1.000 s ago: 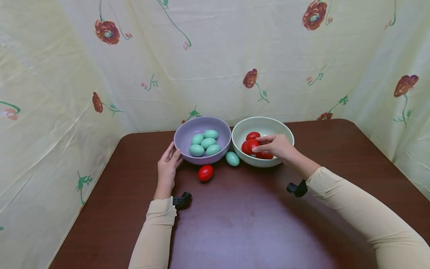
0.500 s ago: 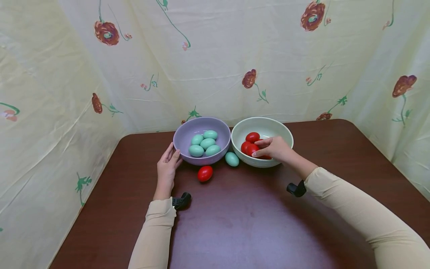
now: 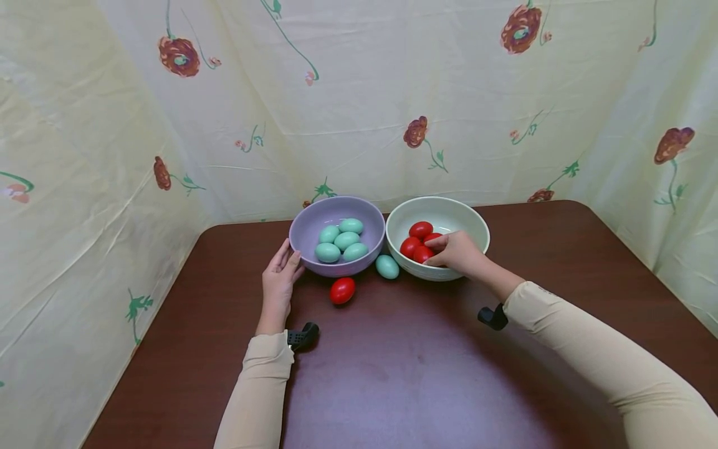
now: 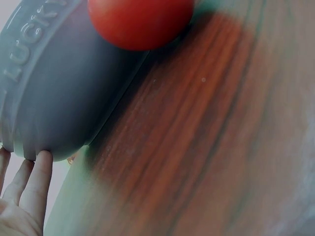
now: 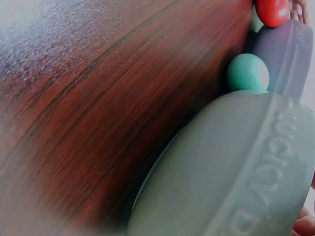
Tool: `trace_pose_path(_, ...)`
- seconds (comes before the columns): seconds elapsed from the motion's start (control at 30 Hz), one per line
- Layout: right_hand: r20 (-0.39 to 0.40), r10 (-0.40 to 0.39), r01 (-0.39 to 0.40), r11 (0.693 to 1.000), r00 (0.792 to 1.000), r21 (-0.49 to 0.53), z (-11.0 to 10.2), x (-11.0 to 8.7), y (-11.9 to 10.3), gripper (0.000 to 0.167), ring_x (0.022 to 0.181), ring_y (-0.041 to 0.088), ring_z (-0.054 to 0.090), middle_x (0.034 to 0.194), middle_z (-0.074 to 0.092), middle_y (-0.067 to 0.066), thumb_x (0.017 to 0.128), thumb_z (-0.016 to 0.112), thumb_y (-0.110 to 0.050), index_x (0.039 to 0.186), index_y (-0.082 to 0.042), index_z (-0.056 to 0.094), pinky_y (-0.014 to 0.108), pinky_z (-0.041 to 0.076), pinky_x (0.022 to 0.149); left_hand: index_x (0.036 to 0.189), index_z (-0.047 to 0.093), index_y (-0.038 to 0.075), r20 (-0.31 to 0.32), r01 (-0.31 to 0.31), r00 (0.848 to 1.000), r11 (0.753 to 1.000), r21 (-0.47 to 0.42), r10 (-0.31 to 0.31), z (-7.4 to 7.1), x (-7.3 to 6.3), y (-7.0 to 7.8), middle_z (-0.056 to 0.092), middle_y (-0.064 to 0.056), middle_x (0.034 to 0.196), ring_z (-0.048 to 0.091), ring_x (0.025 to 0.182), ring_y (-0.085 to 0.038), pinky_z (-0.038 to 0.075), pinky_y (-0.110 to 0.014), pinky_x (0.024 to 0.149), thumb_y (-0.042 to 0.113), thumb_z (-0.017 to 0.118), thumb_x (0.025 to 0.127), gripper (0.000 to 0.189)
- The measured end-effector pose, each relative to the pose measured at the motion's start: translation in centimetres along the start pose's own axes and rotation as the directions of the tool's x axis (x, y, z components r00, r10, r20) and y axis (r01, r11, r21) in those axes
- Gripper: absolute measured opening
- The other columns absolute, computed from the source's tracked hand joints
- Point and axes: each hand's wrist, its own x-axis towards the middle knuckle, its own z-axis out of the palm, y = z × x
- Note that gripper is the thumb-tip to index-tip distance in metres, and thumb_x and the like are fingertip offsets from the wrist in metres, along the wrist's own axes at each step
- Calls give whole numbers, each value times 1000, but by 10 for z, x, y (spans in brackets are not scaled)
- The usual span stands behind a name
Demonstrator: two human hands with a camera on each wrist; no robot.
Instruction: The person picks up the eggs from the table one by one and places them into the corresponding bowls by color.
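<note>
My left hand (image 3: 278, 280) rests its straight fingers against the outer left side of the purple bowl (image 3: 300, 240). In that bowl lie several mint-green eggs (image 3: 347, 241). Inside the pale green bowl (image 3: 462, 215), my right hand (image 3: 460, 254) pinches a red egg (image 3: 423, 254) low among other red eggs (image 3: 420, 229); the hand covers part of it. A single red egg (image 3: 343, 290) sits on the table in front of the purple bowl. One mint-green egg (image 3: 387, 266) lies between the two bowls at their front. In the right wrist view, only a bit of the right hand (image 5: 304, 225) shows.
The brown table (image 3: 392, 368) carries both bowls near its back edge, close together. A floral curtain (image 3: 348, 149) hangs behind and along the sides. Each wrist wears a black camera (image 3: 303, 337). Raised lettering runs round the pale green bowl's outside.
My right hand has lowered the red egg deeper into the pale green bowl, among the other red eggs. The left hand has stayed against the purple bowl.
</note>
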Motion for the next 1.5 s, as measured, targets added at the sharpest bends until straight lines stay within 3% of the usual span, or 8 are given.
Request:
trace_pose_path(0.23,8,31,-31,999,999,24,-1,-3,-1,49,124,36,56,122,68,21,83,78,-17,126,4,65,18,48,78,153,40,14,22,26,999,1000,-3,-25,4,-11,14,37,-5,160,45,142,-21,44,-44,110,20,63,98,60)
trace_pose_path(0.4,-25,60,-56,988,998,145,-1,-8,-5,51,131,32,53,130,65,18,89,74,-20,134,-1,61,11,47,78,153,40,13,23,17,1000,1000,5,-17,5,-14,18,37,-6,160,46,142,-22,43,-45,110,20,62,98,59)
trace_pose_path(0.57,-95,29,-3,965,995,263,8,-21,-23,49,131,27,51,126,69,14,86,78,-25,129,-5,67,10,47,74,152,41,13,24,15,1000,1000,-2,-15,6,-13,19,38,-6,159,47,141,-22,44,-44,110,19,62,98,58)
trace_pose_path(0.67,-95,-1,29,958,995,284,19,-32,-35,48,126,25,56,121,72,12,83,81,-27,126,-8,70,12,48,75,153,41,13,26,16,1000,1000,-5,-16,6,-13,19,38,-6,160,47,141,-22,44,-44,110,20,63,98,59)
trace_pose_path(0.8,-22,-52,57,940,998,338,40,-41,-45,47,117,25,66,117,73,14,84,80,-23,126,-5,69,19,55,87,153,40,13,25,16,1000,1000,-2,-16,6,-14,19,37,-6,160,46,141,-22,44,-44,110,20,62,98,59)
trace_pose_path(0.93,65,-64,29,898,996,440,63,-44,-50,47,115,28,68,119,70,21,85,79,-15,127,0,66,32,57,95,153,40,14,24,16,1000,1000,5,-16,6,-15,20,37,-5,160,46,142,-21,43,-44,110,20,62,99,59)
trace_pose_path(1.1,117,-42,-23,866,992,500,93,-41,-54,49,113,28,69,121,68,24,84,79,-12,128,4,64,35,56,96,153,40,14,22,20,1000,1000,-2,-20,5,-13,18,37,-6,160,45,142,-22,44,-43,110,18,62,99,59)
trace_pose_path(1.5,48,32,-51,869,998,491,131,-29,-67,55,111,28,70,124,69,19,80,83,-14,129,3,64,37,56,98,151,44,19,6,-11,1000,1000,5,11,0,0,-3,41,-1,158,49,139,-17,50,-35,104,27,65,97,59)
